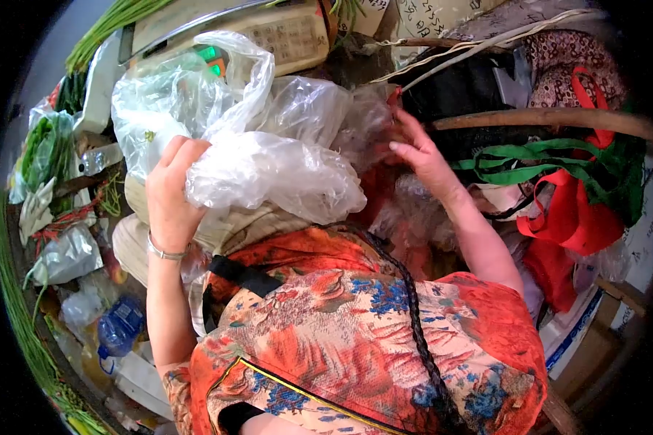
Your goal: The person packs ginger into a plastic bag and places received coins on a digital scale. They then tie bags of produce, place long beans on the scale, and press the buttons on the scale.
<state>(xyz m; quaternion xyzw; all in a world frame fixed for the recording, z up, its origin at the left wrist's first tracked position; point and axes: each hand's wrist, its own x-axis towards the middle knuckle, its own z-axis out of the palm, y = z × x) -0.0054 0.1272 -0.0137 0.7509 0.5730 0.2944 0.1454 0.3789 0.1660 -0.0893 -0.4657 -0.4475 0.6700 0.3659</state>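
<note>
A bunch of clear plastic bags (pixel 276 174) lies crumpled above my lap. My left hand (pixel 175 181) is closed on the left side of the bunch, its fingers curled over the film. At the right end of the bags is my right hand (pixel 422 154), with thumb and fingers apart. Its fingertips are close to a thin, darker piece of plastic (pixel 374 119); whether they touch it I cannot tell. Behind the film, green lit digits (pixel 210 56) glow beside a scale-like device with a keypad (pixel 276 42).
Red and green bags (pixel 573 210) hang at the right below a wooden pole (pixel 551 119). Long green stalks (pixel 22 312) run along the left edge. A blue plastic bottle (pixel 120 326) and bagged greens (pixel 47 148) lie at the left.
</note>
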